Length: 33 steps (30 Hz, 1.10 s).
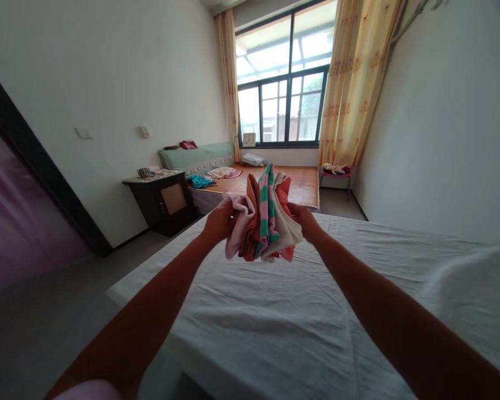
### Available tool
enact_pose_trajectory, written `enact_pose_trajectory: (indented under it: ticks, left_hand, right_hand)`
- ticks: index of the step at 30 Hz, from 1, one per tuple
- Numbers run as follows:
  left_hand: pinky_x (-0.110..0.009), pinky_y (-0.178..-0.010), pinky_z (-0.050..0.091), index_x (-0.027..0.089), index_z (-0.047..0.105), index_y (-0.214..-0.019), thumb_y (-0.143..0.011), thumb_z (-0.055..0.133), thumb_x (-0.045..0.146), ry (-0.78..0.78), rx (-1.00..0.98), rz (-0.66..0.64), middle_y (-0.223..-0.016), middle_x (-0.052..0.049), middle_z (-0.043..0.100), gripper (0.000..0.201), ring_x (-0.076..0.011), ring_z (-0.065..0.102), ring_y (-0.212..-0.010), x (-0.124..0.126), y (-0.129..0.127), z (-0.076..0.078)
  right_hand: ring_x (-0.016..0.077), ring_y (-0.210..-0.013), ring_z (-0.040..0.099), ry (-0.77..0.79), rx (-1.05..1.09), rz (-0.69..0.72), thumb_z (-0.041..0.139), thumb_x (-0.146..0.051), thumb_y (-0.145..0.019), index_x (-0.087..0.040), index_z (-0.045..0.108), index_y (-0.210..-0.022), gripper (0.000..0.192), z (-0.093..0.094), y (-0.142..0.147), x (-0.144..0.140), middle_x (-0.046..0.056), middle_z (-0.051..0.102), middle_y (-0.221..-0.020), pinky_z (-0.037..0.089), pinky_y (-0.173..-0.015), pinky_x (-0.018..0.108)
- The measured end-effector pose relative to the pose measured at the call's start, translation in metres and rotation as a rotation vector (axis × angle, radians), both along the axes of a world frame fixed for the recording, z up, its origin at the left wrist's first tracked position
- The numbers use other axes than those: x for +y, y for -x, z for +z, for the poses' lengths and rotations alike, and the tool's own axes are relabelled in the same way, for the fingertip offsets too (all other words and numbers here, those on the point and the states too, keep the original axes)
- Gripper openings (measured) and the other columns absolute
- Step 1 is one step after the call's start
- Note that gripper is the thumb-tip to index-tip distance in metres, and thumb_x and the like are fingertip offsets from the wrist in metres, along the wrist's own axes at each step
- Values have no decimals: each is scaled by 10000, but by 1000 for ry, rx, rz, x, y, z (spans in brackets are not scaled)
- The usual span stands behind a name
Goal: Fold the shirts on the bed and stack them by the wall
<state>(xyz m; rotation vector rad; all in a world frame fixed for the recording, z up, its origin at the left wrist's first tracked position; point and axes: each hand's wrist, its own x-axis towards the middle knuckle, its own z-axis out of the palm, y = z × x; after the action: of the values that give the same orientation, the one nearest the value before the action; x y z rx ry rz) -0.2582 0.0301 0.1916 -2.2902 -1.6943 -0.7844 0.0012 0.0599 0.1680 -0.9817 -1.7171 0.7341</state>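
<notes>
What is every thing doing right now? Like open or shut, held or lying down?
left hand: closed on the bundle of cloths
right hand: closed on the bundle's other side
bundle of cloths: folded, held up above the bed
white sheet: spread over the bed, wrinkled
curtains: drawn aside
window: uncovered, bright; open or shut, cannot tell
cabinet: door shut, things on top
teal cloth: lying crumpled on the far platform
</notes>
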Motion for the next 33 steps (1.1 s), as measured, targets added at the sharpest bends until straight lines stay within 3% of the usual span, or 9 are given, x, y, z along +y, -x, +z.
enact_pose_trajectory:
  ticks: [2, 5, 9, 11, 15, 18, 23, 29, 33]
  left_hand:
    - [-332, -633, 426, 135, 662, -865, -827, 498, 349, 13, 107, 107, -741, -124, 660, 272, -286, 641, -731, 8, 29, 19]
    - [-307, -636, 426, 164, 652, -873, -837, 475, 389, -90, 0, 137, -731, -86, 659, 289, -247, 626, -714, 13, 62, 39]
    - [-228, -588, 426, 167, 629, -924, -875, 370, 376, -249, -412, 6, -737, -23, 651, 336, -155, 584, -640, 16, 95, 48]
    - [-222, -569, 416, 160, 639, -876, -865, 366, 363, -215, -435, 2, -711, -20, 646, 340, -149, 576, -615, 17, 110, 36]
    - [-258, -576, 389, 184, 660, -702, -818, 474, 408, 119, -15, 117, -659, -47, 652, 314, -189, 600, -625, 8, 119, -15]
    - [-281, -630, 404, 206, 678, -763, -868, 423, 459, 157, 155, 149, -748, -72, 677, 374, -218, 632, -731, -3, 97, -55]
    - [-290, -712, 438, 225, 657, -968, -846, 500, 404, 216, 232, -26, -1012, -75, 673, 268, -219, 643, -865, 4, 45, -95]
    - [-322, -701, 446, 201, 672, -862, -853, 456, 307, 307, 225, 21, -882, -94, 694, 241, -241, 651, -831, 20, 29, -109]
    - [-305, -654, 443, 195, 669, -751, -762, 558, 285, 205, -67, 6, -758, -51, 681, 143, -226, 637, -752, 27, 41, -72]
  right_hand:
    - [158, -592, 598, -25, -66, -128, 630, -276, -649, -190, 620, -669, 89, 30, 4, 17, -13, 630, -577, 440, -566, 242]
    - [116, -514, 585, -48, 191, -134, 589, -344, -717, -198, 571, -716, 148, 59, 5, 32, -21, 625, -600, 426, -489, 205]
    - [106, -549, 625, -77, 358, -94, 593, -387, -743, -193, 563, -785, 201, 58, 5, 41, -10, 646, -670, 438, -477, 176]
    - [106, -521, 619, -21, 206, -100, 595, -386, -753, -177, 568, -763, 210, 39, 8, 45, 1, 643, -641, 436, -471, 178]
    - [118, -580, 631, 61, -459, -9, 571, -319, -796, -168, 644, -811, 168, -11, 23, 48, 35, 694, -730, 420, -518, 192]
    - [143, -603, 612, 104, -881, -63, 569, -305, -807, -161, 684, -713, 207, -47, 41, 45, 51, 683, -655, 381, -528, 214]
    - [140, -588, 570, 117, -1023, -67, 582, -345, -792, -152, 697, -715, 238, -82, 72, 35, 57, 677, -662, 338, -518, 220]
    - [159, -734, 600, 13, -1111, -70, 460, -341, -845, -200, 713, -862, 290, -67, 84, 26, 56, 704, -845, 351, -595, 226]
    - [248, -838, 615, -31, -1206, -149, 545, -334, -753, -193, 726, -812, 236, -24, 75, 29, 135, 703, -906, 379, -659, 288]
